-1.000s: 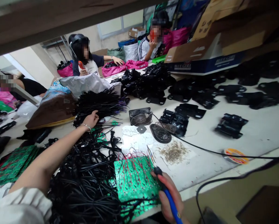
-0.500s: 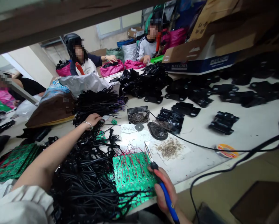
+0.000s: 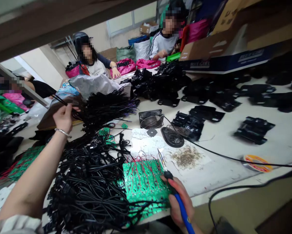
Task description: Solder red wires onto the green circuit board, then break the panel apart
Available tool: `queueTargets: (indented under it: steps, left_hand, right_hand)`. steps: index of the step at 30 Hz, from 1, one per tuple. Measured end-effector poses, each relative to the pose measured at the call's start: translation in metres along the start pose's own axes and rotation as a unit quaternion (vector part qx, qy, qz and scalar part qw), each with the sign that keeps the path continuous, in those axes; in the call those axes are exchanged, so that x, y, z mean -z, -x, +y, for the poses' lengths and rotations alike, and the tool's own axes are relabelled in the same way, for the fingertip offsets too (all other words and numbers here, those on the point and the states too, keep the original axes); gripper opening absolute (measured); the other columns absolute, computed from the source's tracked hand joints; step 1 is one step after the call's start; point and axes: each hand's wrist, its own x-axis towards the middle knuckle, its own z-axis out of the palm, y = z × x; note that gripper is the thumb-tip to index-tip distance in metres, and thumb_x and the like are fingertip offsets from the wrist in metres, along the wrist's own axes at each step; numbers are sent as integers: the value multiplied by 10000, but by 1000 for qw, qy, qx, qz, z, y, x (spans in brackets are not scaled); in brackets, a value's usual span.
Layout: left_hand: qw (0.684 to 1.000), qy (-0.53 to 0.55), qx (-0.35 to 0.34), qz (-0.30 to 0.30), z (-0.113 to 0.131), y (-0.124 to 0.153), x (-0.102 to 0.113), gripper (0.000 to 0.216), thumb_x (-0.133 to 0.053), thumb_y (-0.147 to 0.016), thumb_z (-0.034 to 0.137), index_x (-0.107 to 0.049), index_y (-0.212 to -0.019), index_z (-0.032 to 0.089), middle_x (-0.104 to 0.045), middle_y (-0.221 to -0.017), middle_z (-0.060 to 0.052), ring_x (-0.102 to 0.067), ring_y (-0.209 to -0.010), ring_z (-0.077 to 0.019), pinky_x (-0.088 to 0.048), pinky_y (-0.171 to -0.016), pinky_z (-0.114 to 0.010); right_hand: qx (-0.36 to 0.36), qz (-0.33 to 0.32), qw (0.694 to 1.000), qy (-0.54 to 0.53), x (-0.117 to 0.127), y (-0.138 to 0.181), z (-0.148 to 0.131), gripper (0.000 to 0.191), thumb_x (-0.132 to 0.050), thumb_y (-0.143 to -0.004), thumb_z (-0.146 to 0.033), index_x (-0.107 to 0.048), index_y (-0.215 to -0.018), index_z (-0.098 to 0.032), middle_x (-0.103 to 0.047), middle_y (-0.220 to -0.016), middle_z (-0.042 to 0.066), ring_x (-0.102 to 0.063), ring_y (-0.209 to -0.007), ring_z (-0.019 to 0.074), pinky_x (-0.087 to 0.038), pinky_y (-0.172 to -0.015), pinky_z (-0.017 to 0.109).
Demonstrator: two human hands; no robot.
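Observation:
My left hand [image 3: 63, 121] is raised at the left, its fingers closed on thin black cables [image 3: 59, 98]. Their ends stick up past the fingertips. My right hand [image 3: 179, 196] grips a blue-handled soldering iron [image 3: 181, 208], whose metal tip points up and away from me. Beside that tip lies a green circuit board [image 3: 146, 178] with thin red wires along its far part. Left of the board is a big heap of black power cords [image 3: 87, 191]. Behind it rests a bundle of black leads with purple ends [image 3: 104, 105].
A small fan [image 3: 151, 119], an oval black stand [image 3: 172, 137] with a coiled spring and a solder spool [image 3: 257, 163] are on the table. Black plastic housings [image 3: 254, 129] lie right and behind. More boards [image 3: 26, 162] lie left. Two people sit opposite; a shelf edge hangs overhead.
My left hand has moved left and up from beside the bundle of leads, now with black cables in it. My right hand holds the soldering iron as before. The view has shifted slightly.

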Motion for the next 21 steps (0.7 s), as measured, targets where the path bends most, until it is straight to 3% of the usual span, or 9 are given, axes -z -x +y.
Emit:
queueTargets:
  steps: [3,6,8,9,11,13,15,18,21]
  left_hand:
    - [991,15,-67,113,31,-16,18,194,-420,-912,197,-555,-825,90,-561,-623,42,-494,-519,-50,-464,-564,-193]
    - [949,15,-182,257,64,-26,32,244,-307,-943,95,-525,-834,83,-391,-517,86,-396,-460,-37,-431,-542,-172]
    - [934,-18,-263,240,81,-20,39,248,-310,-958,132,-540,-886,74,-373,-533,85,-403,-481,-40,-451,-591,-188]
    - [934,-51,-302,185,86,-12,42,239,-353,-960,186,-559,-910,74,-417,-561,72,-440,-522,-46,-468,-641,-208]
    - [922,-138,-361,-4,91,13,45,262,-459,-933,312,-603,-937,93,-556,-674,23,-523,-635,-73,-479,-713,-233]
    - [879,-203,-384,-198,89,46,43,298,-474,-918,375,-632,-946,124,-644,-802,-24,-572,-707,-102,-480,-712,-228]
    - [828,-228,-381,-343,81,80,37,324,-418,-937,375,-643,-984,147,-668,-853,-44,-603,-722,-121,-485,-683,-223]
    - [762,-245,-346,-489,64,125,25,369,-342,-962,353,-645,-1073,175,-668,-879,-48,-632,-726,-129,-498,-676,-225]
    - [746,-235,-302,-545,51,152,18,403,-308,-970,355,-625,-1151,185,-668,-914,-54,-645,-756,-136,-514,-704,-241]
  right_hand:
    - [1,0,1000,0,1,1,1,382,-481,-882,-210,-523,-1259,-168,-643,-1131,119,-595,-1086,246,-519,-883,394]
    - [-3,2,1000,-5,0,3,2,389,-483,-875,-200,-526,-1260,-166,-644,-1129,118,-588,-1096,249,-507,-901,399]
    - [-6,6,1000,-12,0,3,2,385,-479,-875,-198,-530,-1255,-167,-647,-1119,116,-591,-1088,247,-509,-895,399]
    - [-6,9,1000,-14,-1,3,2,381,-478,-875,-201,-533,-1251,-168,-651,-1112,116,-593,-1083,247,-512,-890,401]
    - [-5,11,1000,-14,-2,2,2,377,-482,-874,-210,-537,-1245,-171,-657,-1099,117,-596,-1076,250,-518,-881,409]
    - [-7,14,1000,-11,-3,0,1,376,-489,-871,-220,-538,-1241,-176,-659,-1095,119,-599,-1071,255,-522,-875,420]
    - [-7,18,1000,-9,-4,-2,-1,374,-496,-868,-227,-541,-1236,-184,-659,-1094,119,-604,-1063,259,-526,-867,433]
    - [-10,24,1000,-15,-5,-5,-5,360,-494,-870,-245,-547,-1222,-195,-662,-1078,116,-609,-1044,263,-531,-852,449]
    - [-14,27,999,-21,-5,-10,-11,357,-489,-874,-252,-541,-1224,-205,-660,-1058,110,-608,-1024,255,-531,-838,445]
